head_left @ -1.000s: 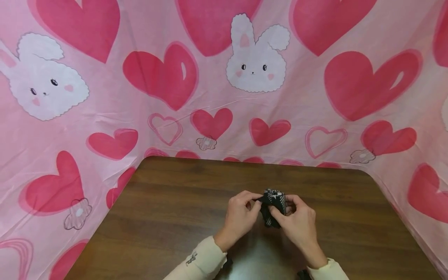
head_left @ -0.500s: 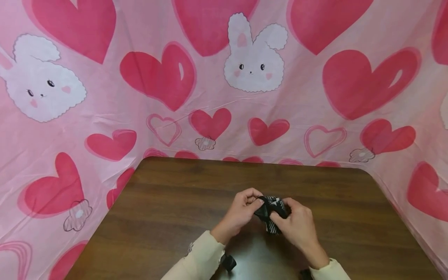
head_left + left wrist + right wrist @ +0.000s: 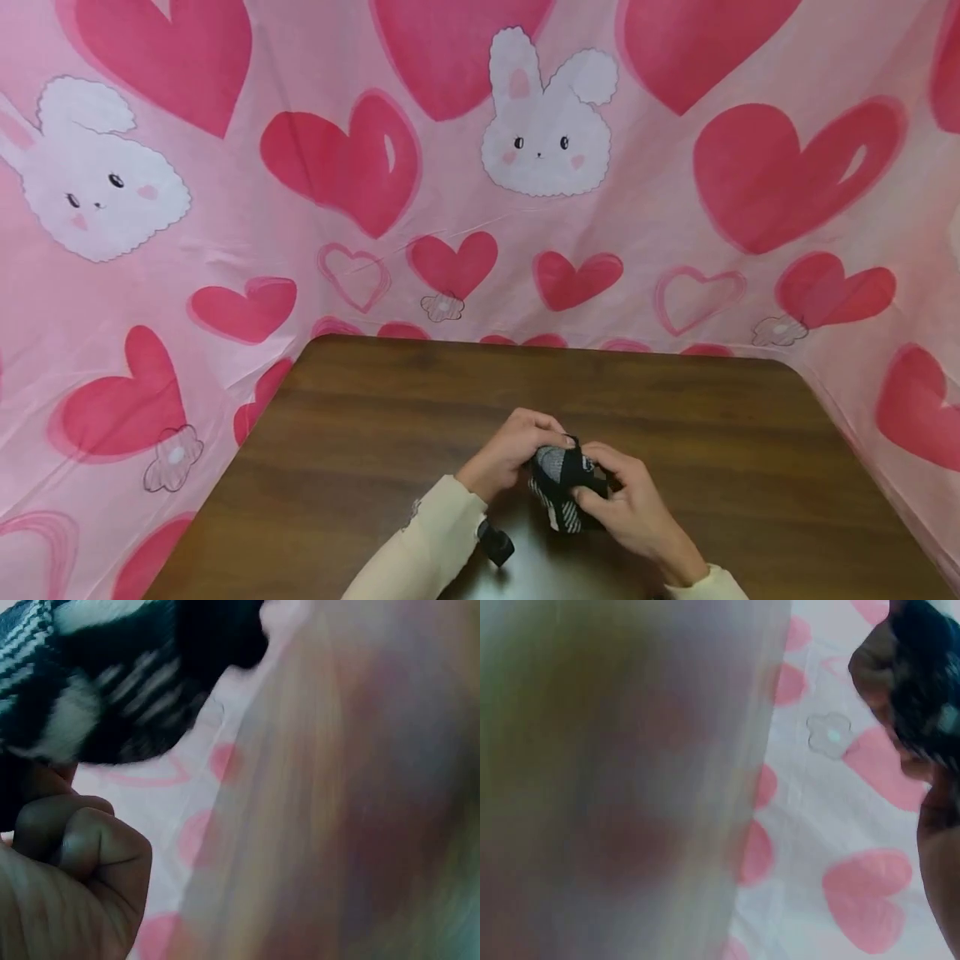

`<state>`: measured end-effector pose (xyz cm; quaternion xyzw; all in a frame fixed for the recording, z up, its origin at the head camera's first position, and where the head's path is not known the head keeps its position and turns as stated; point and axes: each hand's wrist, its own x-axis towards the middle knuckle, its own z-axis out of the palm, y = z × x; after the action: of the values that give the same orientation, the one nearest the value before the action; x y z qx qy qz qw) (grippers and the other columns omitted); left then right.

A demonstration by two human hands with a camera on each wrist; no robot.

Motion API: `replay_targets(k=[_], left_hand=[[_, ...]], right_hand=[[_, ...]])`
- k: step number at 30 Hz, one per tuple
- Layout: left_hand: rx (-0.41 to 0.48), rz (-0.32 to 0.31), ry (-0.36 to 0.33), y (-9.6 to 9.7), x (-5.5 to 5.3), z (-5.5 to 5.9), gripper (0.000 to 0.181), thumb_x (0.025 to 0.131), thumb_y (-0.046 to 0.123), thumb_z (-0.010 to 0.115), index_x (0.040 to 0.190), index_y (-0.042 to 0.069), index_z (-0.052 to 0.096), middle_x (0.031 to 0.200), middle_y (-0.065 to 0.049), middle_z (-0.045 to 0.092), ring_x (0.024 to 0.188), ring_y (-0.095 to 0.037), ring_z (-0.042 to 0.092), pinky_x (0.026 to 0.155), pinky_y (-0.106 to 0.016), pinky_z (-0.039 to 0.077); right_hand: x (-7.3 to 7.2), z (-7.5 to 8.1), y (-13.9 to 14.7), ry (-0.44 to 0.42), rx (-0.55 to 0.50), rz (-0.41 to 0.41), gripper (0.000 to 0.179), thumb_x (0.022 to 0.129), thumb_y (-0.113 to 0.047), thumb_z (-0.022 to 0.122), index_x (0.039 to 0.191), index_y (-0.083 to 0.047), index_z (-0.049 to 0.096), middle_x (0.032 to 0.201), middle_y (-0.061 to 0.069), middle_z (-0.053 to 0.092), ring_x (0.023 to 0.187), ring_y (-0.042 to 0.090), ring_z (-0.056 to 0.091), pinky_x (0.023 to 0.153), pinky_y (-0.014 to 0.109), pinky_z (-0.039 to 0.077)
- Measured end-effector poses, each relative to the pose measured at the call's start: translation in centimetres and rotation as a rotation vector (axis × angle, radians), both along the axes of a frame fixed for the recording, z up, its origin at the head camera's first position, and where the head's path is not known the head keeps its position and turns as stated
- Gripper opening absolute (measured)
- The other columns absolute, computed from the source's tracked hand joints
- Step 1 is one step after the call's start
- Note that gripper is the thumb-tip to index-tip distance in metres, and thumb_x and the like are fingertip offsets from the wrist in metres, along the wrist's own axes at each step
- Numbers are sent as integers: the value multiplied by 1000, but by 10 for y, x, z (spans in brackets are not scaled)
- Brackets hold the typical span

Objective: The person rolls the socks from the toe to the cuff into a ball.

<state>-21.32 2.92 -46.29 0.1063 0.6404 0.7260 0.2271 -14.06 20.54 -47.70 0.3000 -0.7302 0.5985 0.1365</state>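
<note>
Between my two hands is a bundled sock [image 3: 553, 496], a black knit with white stripes and a grey patch, held above the table. My left hand [image 3: 512, 450] pinches its upper left edge with curled fingers. From the right, my right hand [image 3: 637, 504] grips it, thumb in front and fingers behind. In the left wrist view the patterned knit [image 3: 135, 682] hangs over the curled fingers. The right wrist view catches only the blurred dark edge of the sock [image 3: 930, 690]. Whether it is one sock or a folded pair, I cannot tell.
A brown wood-grain table [image 3: 360, 433] lies beneath the hands. Pink cloth [image 3: 450, 208] with hearts and rabbits surrounds its back and sides. A small black device [image 3: 495, 543] sits at the left wrist, by the cream sleeve.
Both hands have lowered slightly with the sock and turned it over. A grey patch now faces up, where the white patterned side showed before. Both hands kept their hold.
</note>
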Motion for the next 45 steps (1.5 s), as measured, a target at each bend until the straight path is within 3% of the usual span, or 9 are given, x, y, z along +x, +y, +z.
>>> replay_targets(k=[7,14,20,22,24,30,34,38,45], left_hand=[[149,37,-309,7,6,-4,21,89,7,62,70,15,67,77,1,58,74,-12,53,64,-22,48],[195,49,-458,-3,8,2,11,95,7,60,86,14,61,91,-2,53,84,-14,51,70,-22,49],[321,97,-562,-9,7,0,9,93,0,58,92,9,60,95,-5,51,85,-17,50,71,-21,49],[342,97,-462,-15,5,-1,11,92,-3,59,93,9,59,91,-4,54,79,-16,51,67,-23,49],[303,73,-239,-23,5,0,10,91,-3,65,96,5,62,89,-5,56,78,-17,52,67,-26,48],[-158,-64,840,-42,8,13,19,89,11,78,107,11,78,95,-1,58,77,-12,52,66,-22,47],[-332,-52,1349,-46,7,23,23,84,11,82,107,13,80,97,2,53,78,-6,52,68,-13,45],[-422,-77,1534,-44,7,31,17,82,14,85,99,12,81,101,2,52,78,-4,53,71,-8,43],[-482,-255,1550,-42,11,36,4,93,16,74,95,15,71,109,5,53,82,-1,54,76,-10,44]], right_hand=[[12,-6,-11,-199,-242,-185,32,81,19,69,109,4,65,93,10,69,83,14,67,65,31,58],[4,-4,-11,-233,-192,-26,59,84,16,69,139,3,50,111,16,69,95,20,69,74,34,58],[3,-2,-7,-228,-140,-20,37,85,12,71,121,7,62,107,16,69,93,21,67,74,33,58],[3,-1,-4,-263,-161,-64,34,84,12,72,117,10,62,102,15,70,90,21,68,72,32,58],[3,2,0,-303,-183,-100,32,84,13,72,114,13,61,100,13,70,89,19,68,70,33,59],[3,12,11,-371,-216,-141,34,82,15,71,115,16,60,102,11,71,89,19,70,69,34,59],[2,14,11,-404,-215,-132,34,83,16,69,116,17,60,103,9,71,89,17,69,68,34,59],[3,14,13,-413,-193,-129,31,82,18,67,113,16,61,97,9,72,83,14,68,65,34,58],[4,12,17,-366,-154,-90,33,81,17,69,113,13,63,100,11,72,87,17,68,66,34,58]])
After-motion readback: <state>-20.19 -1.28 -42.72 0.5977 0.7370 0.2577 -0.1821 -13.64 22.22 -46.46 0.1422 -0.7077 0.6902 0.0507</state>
